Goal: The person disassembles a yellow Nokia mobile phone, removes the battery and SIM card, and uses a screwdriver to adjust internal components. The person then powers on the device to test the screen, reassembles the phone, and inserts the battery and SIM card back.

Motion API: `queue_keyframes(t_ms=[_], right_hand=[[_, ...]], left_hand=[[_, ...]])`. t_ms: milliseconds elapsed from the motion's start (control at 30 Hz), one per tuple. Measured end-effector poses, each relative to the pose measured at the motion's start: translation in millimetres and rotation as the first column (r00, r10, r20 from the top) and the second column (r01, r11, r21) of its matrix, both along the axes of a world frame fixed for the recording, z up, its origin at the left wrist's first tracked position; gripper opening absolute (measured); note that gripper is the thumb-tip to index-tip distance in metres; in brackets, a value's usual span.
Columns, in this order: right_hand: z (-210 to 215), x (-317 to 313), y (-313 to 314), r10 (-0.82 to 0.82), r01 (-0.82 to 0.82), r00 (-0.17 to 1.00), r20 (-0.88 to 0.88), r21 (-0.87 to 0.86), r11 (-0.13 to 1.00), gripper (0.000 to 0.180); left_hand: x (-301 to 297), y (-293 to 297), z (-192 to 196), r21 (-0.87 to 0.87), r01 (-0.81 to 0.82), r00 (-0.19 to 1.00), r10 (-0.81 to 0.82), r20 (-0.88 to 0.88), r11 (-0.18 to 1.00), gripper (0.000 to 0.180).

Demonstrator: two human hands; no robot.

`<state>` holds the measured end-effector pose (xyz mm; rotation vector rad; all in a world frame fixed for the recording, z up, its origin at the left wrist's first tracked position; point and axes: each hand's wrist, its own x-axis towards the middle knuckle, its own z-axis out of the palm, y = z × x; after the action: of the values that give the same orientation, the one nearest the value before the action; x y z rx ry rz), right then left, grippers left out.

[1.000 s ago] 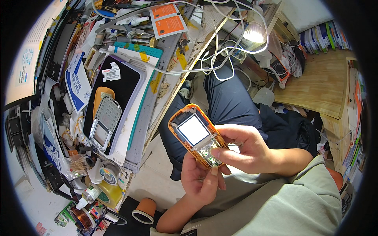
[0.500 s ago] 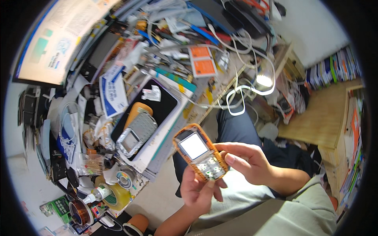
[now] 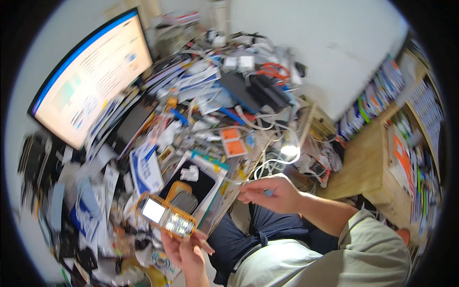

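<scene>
My left hand [image 3: 185,251] grips the lower end of a mobile phone [image 3: 166,216] in an orange frame. Its screen glows white, and the keypad area is uncovered, showing a bare circuit board. The phone is held tilted above the left part of the desk. To the right, my right hand [image 3: 275,193] is raised near the desk's edge, thumb and fingers pressed together. Whether something small is pinched there cannot be made out. Behind the phone, a grey keypad phone part [image 3: 185,202] and an orange back shell [image 3: 177,190] rest on a black tablet-like slab [image 3: 205,178].
A lit monitor [image 3: 93,79] stands at the far left. Papers, tools and cables crowd the desk, with an orange-and-white card [image 3: 233,142] among them. A bright lamp [image 3: 289,150] and white cables hang at the desk's right edge. A wooden shelf [image 3: 358,162] with books stands further right.
The phone has moved left in my left hand and turned. My right hand has let go of the phone and risen away toward the desk's edge. The view has swung up, showing more monitor and wall.
</scene>
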<state>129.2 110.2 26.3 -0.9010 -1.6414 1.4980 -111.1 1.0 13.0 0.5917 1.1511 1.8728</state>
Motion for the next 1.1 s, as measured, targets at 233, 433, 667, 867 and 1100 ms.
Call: queue_keyframes(t_ms=[233, 433, 667, 867, 1100], right_hand=[[-30, 187, 131, -0.834, 0.674, 0.466, -0.297, -0.491, 0.552, 0.029], [-98, 266, 276, -0.858, 0.635, 0.440, -0.266, -0.583, 0.507, 0.036], [-134, 279, 377, -0.832, 0.587, 0.497, -0.245, -0.611, 0.531, 0.035], [-141, 309, 404, -0.712, 0.417, 0.611, -0.345, -0.624, 0.660, 0.030], [-186, 382, 472, -0.682, 0.500, 0.676, -0.281, -0.506, 0.703, 0.027]], left_hand=[[-15, -4, -16, -0.094, 0.073, 0.997, -0.075, -0.009, 0.993, 0.060], [-29, -2, -33, 0.069, 0.007, 0.996, -0.013, 0.084, 0.998, 0.054], [-58, -9, -44, 0.065, 0.009, 0.147, 0.063, -0.987, 0.998, 0.042], [-27, -9, -20, -0.130, -0.029, 0.682, -0.075, -0.728, 0.991, 0.053], [6, 11, 11, -0.109, -0.105, 0.993, 0.110, 0.037, 0.988, 0.045]])
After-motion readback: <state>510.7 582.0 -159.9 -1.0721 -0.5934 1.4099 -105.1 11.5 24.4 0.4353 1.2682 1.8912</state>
